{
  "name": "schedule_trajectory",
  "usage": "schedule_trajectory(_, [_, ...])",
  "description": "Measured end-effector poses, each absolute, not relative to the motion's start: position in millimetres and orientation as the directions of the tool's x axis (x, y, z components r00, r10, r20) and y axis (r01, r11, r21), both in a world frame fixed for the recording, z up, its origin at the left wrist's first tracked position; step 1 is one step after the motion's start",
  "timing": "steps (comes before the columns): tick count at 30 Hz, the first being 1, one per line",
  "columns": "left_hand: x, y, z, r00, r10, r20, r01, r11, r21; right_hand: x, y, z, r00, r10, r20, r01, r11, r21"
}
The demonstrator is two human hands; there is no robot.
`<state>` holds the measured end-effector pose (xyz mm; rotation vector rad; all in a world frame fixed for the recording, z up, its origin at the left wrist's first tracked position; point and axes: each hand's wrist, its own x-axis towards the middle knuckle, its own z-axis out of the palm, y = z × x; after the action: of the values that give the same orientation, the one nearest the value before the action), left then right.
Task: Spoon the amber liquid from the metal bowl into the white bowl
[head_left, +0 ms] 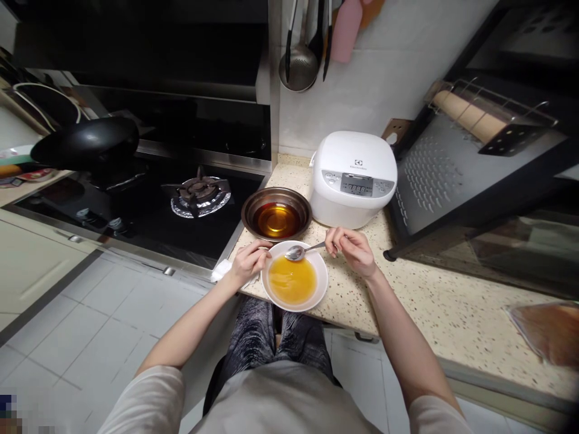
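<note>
A white bowl (322, 284) of yellow liquid, which looks like beaten egg, stands at the front edge of the speckled counter. At its left rim is my left hand (249, 261), fingers closed against the edge. My right hand (350, 248) grips the handle of a metal spoon (295, 253). The spoon's head hangs over the far side of the bowl, near the surface of the liquid. Just behind stands a brown-tinted glass bowl (248, 212) with amber liquid in it. A crumpled white tissue or cloth (221, 270) lies left of my left hand.
A white rice cooker (355, 163) stands behind the bowls. On the left is a gas hob (199, 194) with a black wok (90, 141). A dark rack or appliance (452, 187) occupies the right. A clear bag of brown stuff (549, 328) lies far right. Utensils, including a skimmer (301, 67), hang above.
</note>
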<state>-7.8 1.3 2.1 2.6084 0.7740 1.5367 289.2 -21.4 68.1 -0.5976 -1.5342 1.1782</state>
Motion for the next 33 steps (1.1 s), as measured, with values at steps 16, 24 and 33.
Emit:
schedule_trajectory(16, [-3.4, 1.5, 12.2, 0.367, 0.434, 0.823, 0.277, -0.895, 0.349, 278.6, -45.3, 85.4, -0.334, 0.817, 0.471, -0.072, 0.476, -0.877])
schedule_trajectory(24, [-4.3, 4.1, 9.0, 0.380, 0.420, 0.824, 0.272, -0.902, 0.334, 272.6, -25.0, 76.3, 0.020, 0.903, 0.429, -0.299, 0.414, -0.860])
schedule_trajectory(33, [-4.7, 2.7, 8.2, 0.386, 0.422, 0.820, 0.287, -0.900, 0.328, 251.3, 6.9, 46.3, 0.088, 0.886, 0.456, -0.216, 0.464, -0.859])
